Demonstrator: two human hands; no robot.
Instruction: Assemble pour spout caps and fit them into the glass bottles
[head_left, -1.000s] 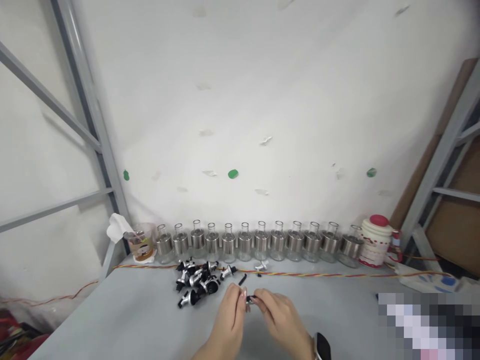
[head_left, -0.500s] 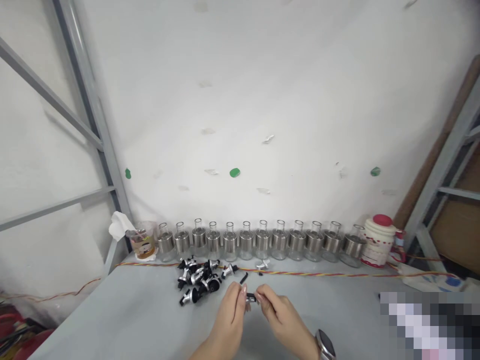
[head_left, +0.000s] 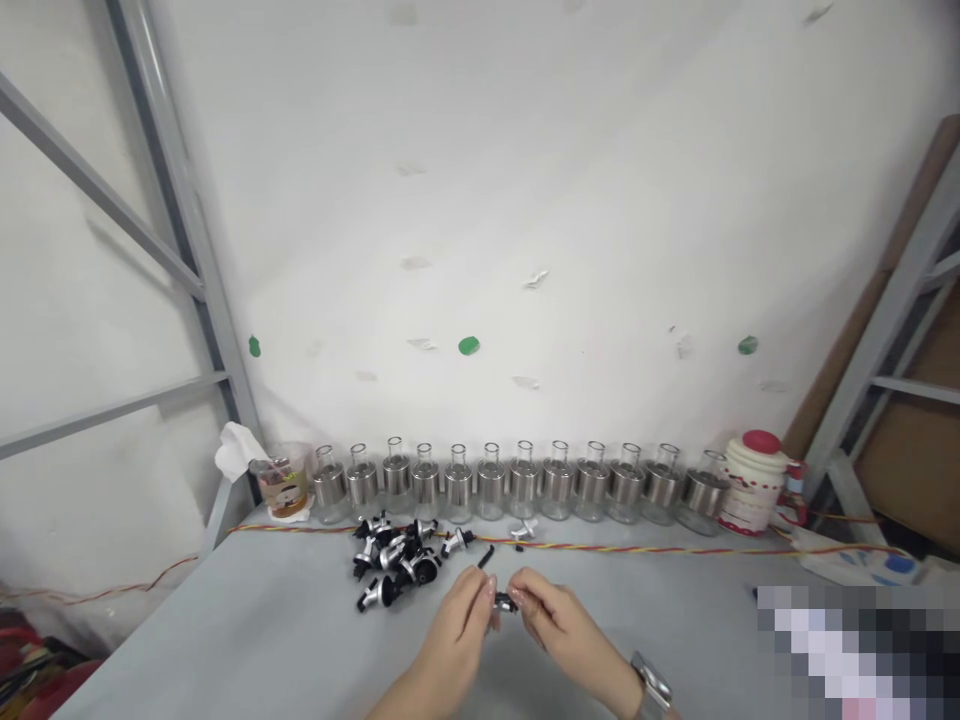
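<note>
Both my hands meet low in the middle of the picture over the grey table (head_left: 247,640). My left hand (head_left: 461,620) and my right hand (head_left: 559,625) pinch a small black and silver spout part (head_left: 505,601) between their fingertips. A watch sits on my right wrist (head_left: 651,685). Just left of my hands lies a heap of several black and silver pourer spouts (head_left: 394,560). One loose black piece (head_left: 486,556) and one white piece (head_left: 523,530) lie behind my fingers.
A row of several glass bottles with steel bands (head_left: 517,485) lines the wall. A plastic cup (head_left: 285,482) stands at its left end, a white jug with red lid (head_left: 754,480) at its right. A twisted red-yellow cord (head_left: 637,548) crosses the table. Grey shelf frames flank both sides.
My hands have stayed together on the small part, with only slight shifts of the fingers. The camera view has moved a little.
</note>
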